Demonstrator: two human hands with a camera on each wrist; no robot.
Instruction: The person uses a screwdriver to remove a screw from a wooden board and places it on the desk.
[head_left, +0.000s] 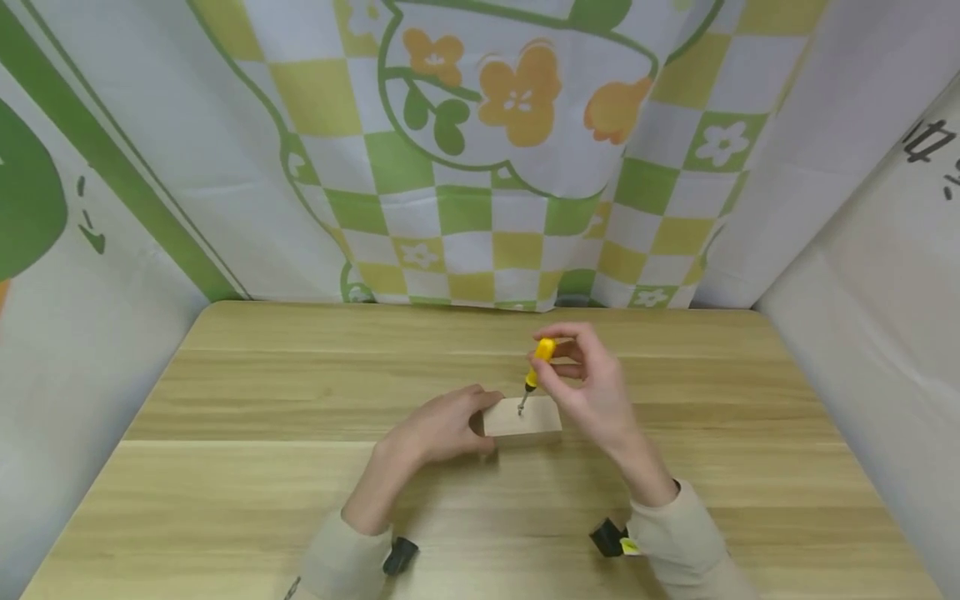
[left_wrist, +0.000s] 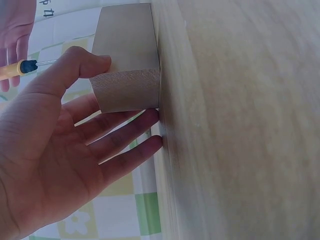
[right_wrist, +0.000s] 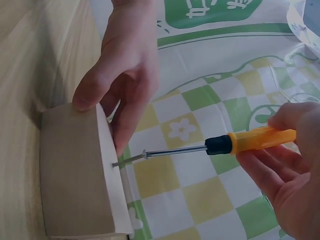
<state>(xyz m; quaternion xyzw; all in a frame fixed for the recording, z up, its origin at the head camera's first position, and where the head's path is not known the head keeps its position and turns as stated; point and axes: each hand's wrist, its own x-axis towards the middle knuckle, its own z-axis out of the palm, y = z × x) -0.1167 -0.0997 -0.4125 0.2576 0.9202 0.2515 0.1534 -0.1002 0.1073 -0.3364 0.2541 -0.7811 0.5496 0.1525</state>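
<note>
A pale wooden block (head_left: 536, 421) lies on the table. My left hand (head_left: 442, 425) grips its left end, with the thumb on the near side and fingers on the far side. In my right hand (head_left: 596, 387) is a yellow-handled screwdriver (right_wrist: 260, 140), pinched by the handle between thumb and fingers. Its steel shaft slants down to the head of a screw (right_wrist: 131, 160). That screw stands in the block's top face, most of its threaded length showing and slightly tilted. In the left wrist view the block (left_wrist: 125, 40) shows its plain side and end.
The wood-grain table (head_left: 262, 483) spreads around both hands. A checked, flower-patterned curtain (head_left: 465, 208) hangs along its back edge, and pale cloth walls (head_left: 862, 333) rise on both sides. Small black wrist cameras (head_left: 401, 556) sit at both sleeves.
</note>
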